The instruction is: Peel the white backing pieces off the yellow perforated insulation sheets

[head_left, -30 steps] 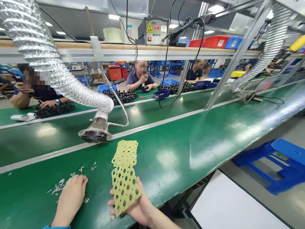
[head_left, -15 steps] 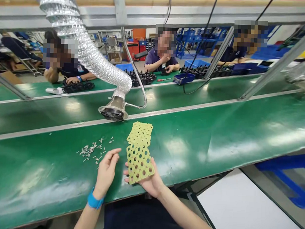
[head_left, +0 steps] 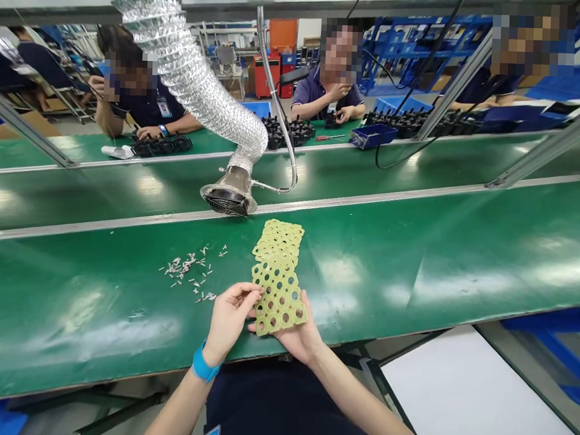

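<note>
A yellow-green sheet (head_left: 284,289) full of round holes rests tilted on my right hand (head_left: 305,338), which supports it from below with the thumb at its right edge. My left hand (head_left: 230,315), with a blue band at the wrist, is closed in a pinch, its fingertips touching the sheet's left edge. Whatever sits between those fingertips is too small or hidden to make out. Just beyond lie more holed yellow-green sheets (head_left: 280,237), partly overlapped by the held one. Small pale metal pieces (head_left: 181,266) are scattered on the green bench left of the sheets.
A foil duct with a fan-covered hood (head_left: 230,199) hangs over the bench (head_left: 365,245). Metal rails and slanted posts (head_left: 459,84) divide it from the far side, where several people handle black parts (head_left: 162,145). A white board (head_left: 479,389) lies at lower right.
My left hand has moved right, from beside the scattered metal pieces to the held sheet's left edge. The whole view has shifted slightly. The right hand still holds the sheet.
</note>
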Tool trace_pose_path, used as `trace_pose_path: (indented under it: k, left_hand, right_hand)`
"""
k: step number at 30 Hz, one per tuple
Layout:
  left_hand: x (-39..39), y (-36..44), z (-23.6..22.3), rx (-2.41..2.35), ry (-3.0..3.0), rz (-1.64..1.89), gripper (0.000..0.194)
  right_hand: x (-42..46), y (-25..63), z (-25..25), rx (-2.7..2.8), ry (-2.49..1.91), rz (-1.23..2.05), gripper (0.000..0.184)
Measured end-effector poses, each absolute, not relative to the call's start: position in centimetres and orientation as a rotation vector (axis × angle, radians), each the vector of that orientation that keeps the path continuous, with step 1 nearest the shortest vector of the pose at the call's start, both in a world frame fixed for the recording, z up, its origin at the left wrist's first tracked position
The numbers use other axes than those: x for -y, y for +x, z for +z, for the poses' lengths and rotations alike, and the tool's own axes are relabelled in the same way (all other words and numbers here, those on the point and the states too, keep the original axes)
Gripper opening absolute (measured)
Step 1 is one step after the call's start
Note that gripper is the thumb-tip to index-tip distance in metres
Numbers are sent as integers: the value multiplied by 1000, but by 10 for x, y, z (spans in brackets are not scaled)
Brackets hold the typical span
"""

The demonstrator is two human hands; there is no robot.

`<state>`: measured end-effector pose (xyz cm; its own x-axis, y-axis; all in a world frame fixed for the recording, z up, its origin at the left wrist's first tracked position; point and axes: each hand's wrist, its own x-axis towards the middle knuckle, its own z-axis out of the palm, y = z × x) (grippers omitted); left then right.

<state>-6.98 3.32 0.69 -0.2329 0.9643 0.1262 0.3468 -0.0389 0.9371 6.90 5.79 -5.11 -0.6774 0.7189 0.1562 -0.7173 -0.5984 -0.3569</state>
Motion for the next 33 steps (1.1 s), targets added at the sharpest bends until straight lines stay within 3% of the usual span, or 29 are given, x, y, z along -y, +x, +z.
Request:
trace_pose_path:
  k: [6,10,14,21,27,33]
  left_hand:
    - [-38,-64,19,-1782,1864,1261,19]
    - [-49,-57,29,-1772,2179,1287,24]
    - [-61,-59,27,-1777,2391,1053,27]
    - [-61,-64,25,-1801,2499,941,30]
    - [-84,-58,57,-1765,2346,1139,30]
    - [-122,-42,66,-1664,2508,808,37]
  right_hand:
    - [-59,71,-45,470,24,2268,69]
    - [-58,72,-43,405,13,2265,64]
    - [-58,72,-46,362,-10,2255,60]
    - [-58,71,-48,362,29,2249,62]
    - [-57,70,-45,437,50,2254,77]
    - [-57,69,-47,436,56,2234,75]
